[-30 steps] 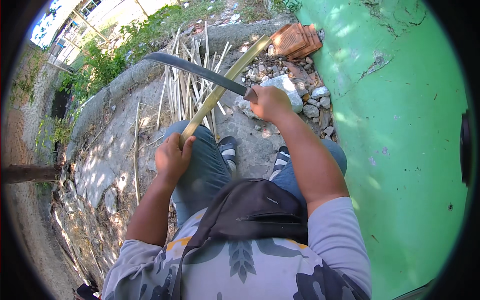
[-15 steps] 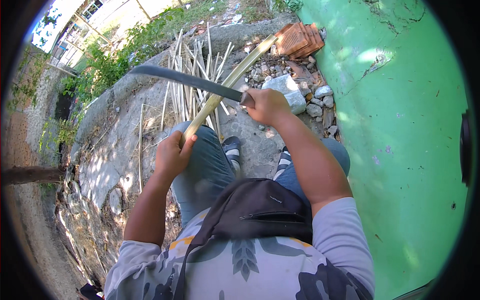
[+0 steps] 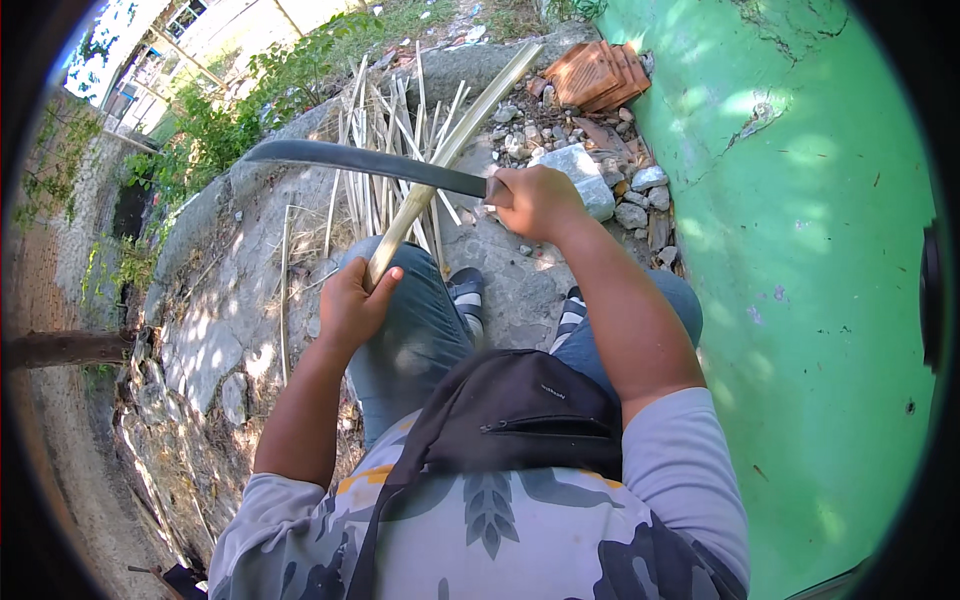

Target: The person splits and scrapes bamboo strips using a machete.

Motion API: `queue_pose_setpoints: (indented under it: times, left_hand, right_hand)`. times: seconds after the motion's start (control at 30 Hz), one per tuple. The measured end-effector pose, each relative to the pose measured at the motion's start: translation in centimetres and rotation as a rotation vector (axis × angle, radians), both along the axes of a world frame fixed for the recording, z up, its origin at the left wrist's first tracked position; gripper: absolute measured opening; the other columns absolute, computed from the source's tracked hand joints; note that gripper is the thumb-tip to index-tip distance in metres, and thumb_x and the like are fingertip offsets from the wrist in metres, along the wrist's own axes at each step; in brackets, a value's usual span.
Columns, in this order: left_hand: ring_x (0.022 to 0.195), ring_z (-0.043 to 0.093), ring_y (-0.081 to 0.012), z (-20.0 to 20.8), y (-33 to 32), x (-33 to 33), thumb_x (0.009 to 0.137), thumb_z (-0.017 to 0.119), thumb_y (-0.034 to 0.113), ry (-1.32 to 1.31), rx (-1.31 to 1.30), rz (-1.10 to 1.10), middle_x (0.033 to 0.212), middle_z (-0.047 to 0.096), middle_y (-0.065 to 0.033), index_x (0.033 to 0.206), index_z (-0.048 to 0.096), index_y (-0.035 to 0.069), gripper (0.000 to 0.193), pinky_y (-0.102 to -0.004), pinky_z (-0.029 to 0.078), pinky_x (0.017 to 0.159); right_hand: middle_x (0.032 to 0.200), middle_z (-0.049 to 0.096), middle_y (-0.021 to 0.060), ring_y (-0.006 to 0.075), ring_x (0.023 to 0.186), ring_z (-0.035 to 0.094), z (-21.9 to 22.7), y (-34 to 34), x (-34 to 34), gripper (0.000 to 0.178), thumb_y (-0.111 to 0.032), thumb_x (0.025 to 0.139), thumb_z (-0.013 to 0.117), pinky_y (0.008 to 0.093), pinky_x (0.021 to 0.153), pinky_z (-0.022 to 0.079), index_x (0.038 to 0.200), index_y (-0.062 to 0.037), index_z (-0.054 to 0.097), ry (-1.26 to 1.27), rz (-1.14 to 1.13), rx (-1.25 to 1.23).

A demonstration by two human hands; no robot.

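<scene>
My left hand [image 3: 352,308] is closed around the near end of a pale bamboo strip [image 3: 482,108], with the thumb lying along it. The strip slants up and away to the right. In my right hand [image 3: 540,205] is the brown handle of a machete [image 3: 360,158], gripped with closed fingers. Its long dark blade points left and lies across the strip's middle, ahead of my left hand. Where the two cross, the blade covers part of the strip; I cannot tell how deep the edge sits in it.
Beyond my knees lies a heap of thin pale strips [image 3: 385,190] on rough stone ground. Right of it are a whitish block [image 3: 578,178], loose rubble and stacked clay roof tiles [image 3: 600,75]. A green wall [image 3: 800,300] runs along my right. A black bag [image 3: 520,420] rests on my lap.
The machete's blade has shifted slightly down and left along the strip towards my left hand. My right hand has come a little nearer. The left hand keeps its grip.
</scene>
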State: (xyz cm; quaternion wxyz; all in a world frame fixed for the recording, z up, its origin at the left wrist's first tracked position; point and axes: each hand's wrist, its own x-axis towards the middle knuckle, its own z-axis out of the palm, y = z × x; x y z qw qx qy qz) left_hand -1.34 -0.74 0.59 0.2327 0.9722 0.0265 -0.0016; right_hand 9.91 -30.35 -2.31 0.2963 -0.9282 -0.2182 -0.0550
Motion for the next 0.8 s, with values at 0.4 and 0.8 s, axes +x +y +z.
queue_pose_setpoints:
  times: [0.4, 0.8]
  left_hand:
    - [0.056, 0.057, -0.0358, -0.7, -0.1, 0.1, 0.091, 0.072, 0.047, -0.026, -0.038, 0.050, 0.062, 0.058, -0.0172, 0.075, 0.056, 0.003, 0.050, -0.0457, 0.043, 0.055]
    - [0.060, 0.059, -0.0369, 0.5, -0.7, -0.2, 0.093, 0.071, 0.044, -0.007, -0.003, 0.034, 0.065, 0.060, -0.0180, 0.075, 0.056, 0.002, 0.048, -0.0472, 0.045, 0.058]
  right_hand:
    - [0.088, 0.074, 0.0124, 0.0376, 0.085, 0.070, 0.6, -0.3, 0.3, 0.020, -0.027, 0.082, 0.071, 0.0480, 0.076, 0.056, 0.097, -0.0154, 0.071, 0.032, 0.016, -0.123]
    - [0.084, 0.071, 0.0159, 0.0380, 0.085, 0.069, -0.7, -0.9, 1.2, 0.021, -0.027, 0.082, 0.071, 0.0486, 0.075, 0.054, 0.097, -0.0136, 0.069, 0.049, -0.018, -0.072]
